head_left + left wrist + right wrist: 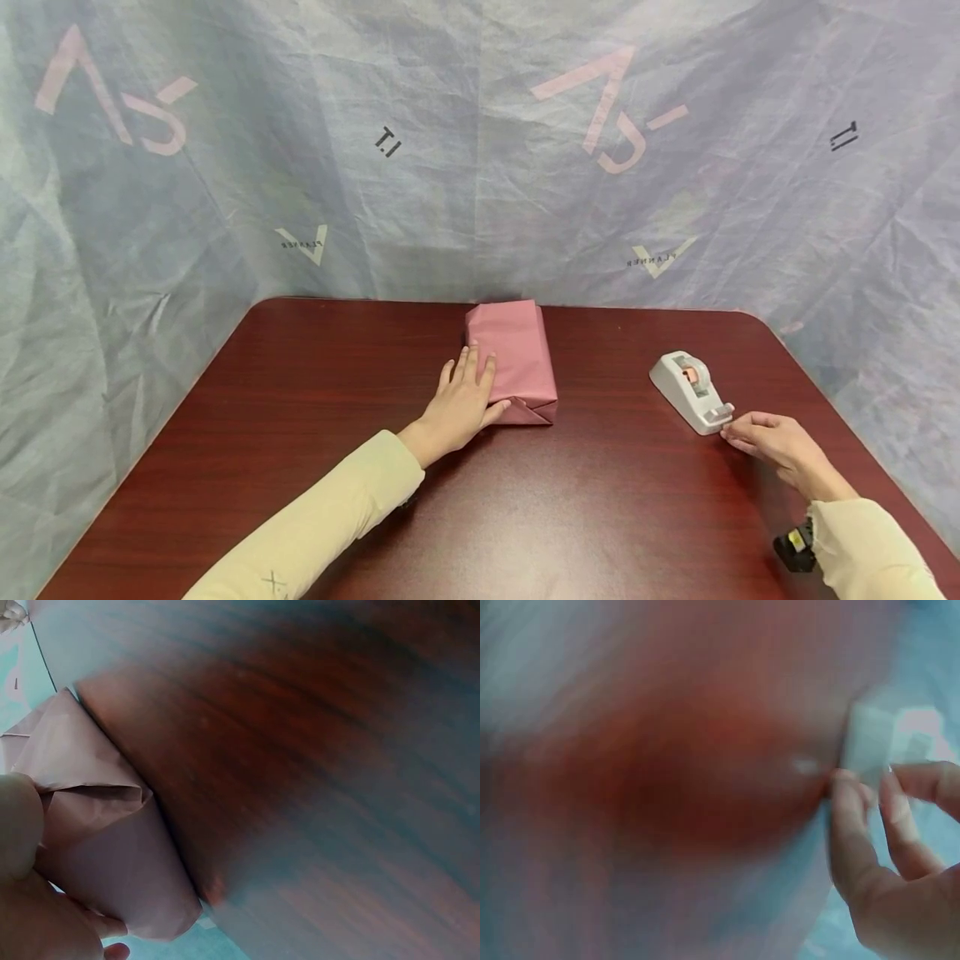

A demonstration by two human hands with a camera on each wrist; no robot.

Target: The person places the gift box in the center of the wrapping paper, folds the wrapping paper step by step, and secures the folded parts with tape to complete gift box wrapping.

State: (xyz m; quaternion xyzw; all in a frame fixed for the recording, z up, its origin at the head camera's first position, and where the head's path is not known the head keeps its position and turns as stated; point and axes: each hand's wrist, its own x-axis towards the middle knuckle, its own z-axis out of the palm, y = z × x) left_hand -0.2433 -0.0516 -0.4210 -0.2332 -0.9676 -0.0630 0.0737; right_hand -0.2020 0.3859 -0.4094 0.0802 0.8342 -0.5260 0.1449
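A box-shaped package wrapped in pink paper lies on the table, its folded end flap facing the near side. My left hand rests on its left part with fingers spread, the thumb at the near edge. At the right stands a white tape dispenser with its cutter end toward me. Right in front of that end is my right hand, thumb and forefinger tips brought together in a pinch at the tape end. The clear tape itself barely shows. In the right wrist view the dispenser is blurred behind the fingertips.
The dark red wooden table has rounded far corners. Pale printed cloth hangs behind it and along both sides. A small black device sits under the right wrist by the sleeve.
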